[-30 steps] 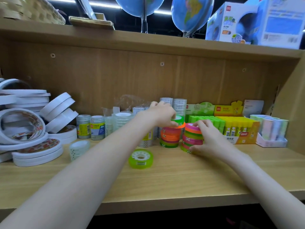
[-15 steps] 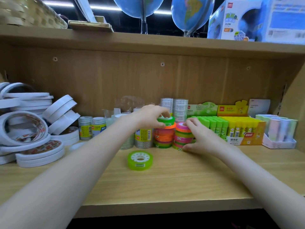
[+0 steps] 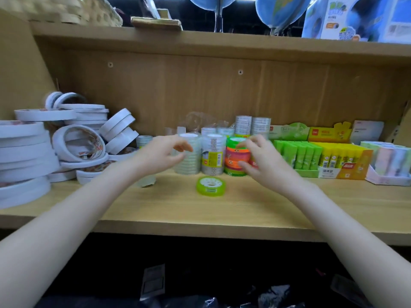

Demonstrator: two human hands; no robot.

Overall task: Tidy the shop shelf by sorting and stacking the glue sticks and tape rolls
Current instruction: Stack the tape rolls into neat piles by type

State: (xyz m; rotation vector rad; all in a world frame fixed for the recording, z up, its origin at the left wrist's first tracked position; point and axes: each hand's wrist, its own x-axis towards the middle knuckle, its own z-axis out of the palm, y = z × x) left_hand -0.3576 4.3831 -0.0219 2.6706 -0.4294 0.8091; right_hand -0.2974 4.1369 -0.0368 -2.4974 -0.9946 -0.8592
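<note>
A stack of coloured tape rolls (image 3: 235, 157), green on top with orange and pink below, stands mid-shelf. My right hand (image 3: 264, 161) curls around its right side, hiding a second coloured stack behind the palm. My left hand (image 3: 160, 153) hovers empty with fingers apart, just left of the clear tape stacks (image 3: 211, 154). A single green tape roll (image 3: 210, 186) lies flat in front. Green glue sticks (image 3: 298, 154) and yellow glue sticks (image 3: 342, 155) stand in display boxes to the right.
Large white tape rolls (image 3: 40, 152) pile up at the left, some leaning. A pastel box (image 3: 389, 163) sits at far right. The wooden shelf (image 3: 222, 210) has bare board in front. Globes and boxes stand on the shelf above (image 3: 222, 43).
My left hand has let go of the top green roll and drawn back to the left, open. The right hand stays by the coloured stacks. The view has shifted right.
</note>
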